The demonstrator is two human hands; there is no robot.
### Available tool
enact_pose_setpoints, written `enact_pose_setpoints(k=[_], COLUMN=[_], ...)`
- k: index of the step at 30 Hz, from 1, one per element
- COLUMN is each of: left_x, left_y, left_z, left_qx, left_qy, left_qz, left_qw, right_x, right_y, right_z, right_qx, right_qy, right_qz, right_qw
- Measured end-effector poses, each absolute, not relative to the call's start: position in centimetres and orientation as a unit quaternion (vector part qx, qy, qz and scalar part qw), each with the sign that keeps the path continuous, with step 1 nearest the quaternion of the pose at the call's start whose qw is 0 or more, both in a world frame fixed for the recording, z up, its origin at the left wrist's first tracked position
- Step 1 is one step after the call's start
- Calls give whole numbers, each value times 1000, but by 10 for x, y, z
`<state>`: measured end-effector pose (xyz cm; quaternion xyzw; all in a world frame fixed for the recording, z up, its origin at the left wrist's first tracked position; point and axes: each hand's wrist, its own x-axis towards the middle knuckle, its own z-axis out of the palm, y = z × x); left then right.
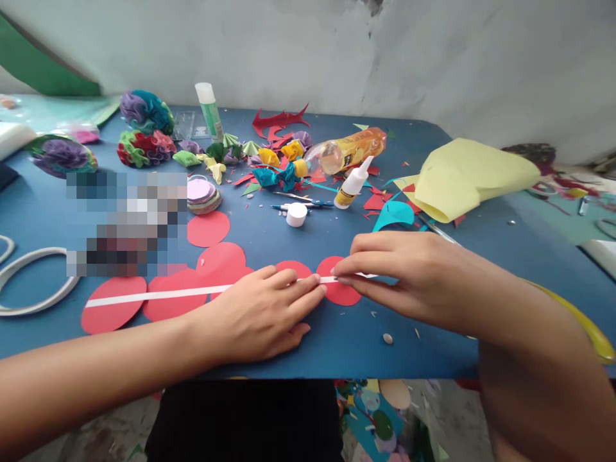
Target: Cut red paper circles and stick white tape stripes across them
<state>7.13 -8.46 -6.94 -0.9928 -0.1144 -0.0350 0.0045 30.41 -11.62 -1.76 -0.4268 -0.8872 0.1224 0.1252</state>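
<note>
A narrow white paper strip (pixel 176 293) runs across a row of red paper circles (pixel 113 321) on the blue table. My left hand (pixel 262 311) lies over the middle of the row, fingers stretched out, pressing the strip down with its fingertips. Beside it, my right hand (pixel 409 273) pinches the strip above the rightmost red circle (pixel 344 295); a short end of the strip shows past its fingers. Another red circle (pixel 208 229) lies just behind the row. My left hand partly covers the circles under it.
An uncapped white glue bottle (pixel 351 186) stands behind my hands, near its round white cap (pixel 296 215). Further back are a glue stick (pixel 209 112), a clear orange bottle (pixel 346 151) on its side, and crepe paper flowers (pixel 147 112). Yellow paper (pixel 462 173) lies right.
</note>
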Motion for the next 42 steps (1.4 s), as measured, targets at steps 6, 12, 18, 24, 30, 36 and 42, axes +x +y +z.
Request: enact_pose_setpoints(k=[6, 12, 18, 24, 30, 36, 42], left_x=[73, 76, 81, 82, 82, 79, 79], left_y=[-85, -81, -75, -75, -73, -73, -73], left_z=[-68, -63, -61, -64, -69, -74, -73], left_qx=[-994, -997, -999, -998, -997, -995, -994], left_qy=[-104, -72, -52, -52, -46, -47, -50], left_qz=[-28, -15, -6, -16, -54, -68, -72], left_qw=[27, 29, 15, 4, -41, -64, -72], right_x=[305, 309, 303, 297, 289, 282, 276], right_y=[-116, -115, -111, -106, -104, -105, -100], right_z=[-15, -13, -16, -15, -14, -9, -11], right_qx=[-438, -448, -433, -450, -456, -468, -466], right_qy=[-880, -871, -880, -875, -876, -868, -867], right_qz=[137, 158, 168, 170, 158, 159, 174], right_qw=[121, 128, 103, 55, -2, -35, -13])
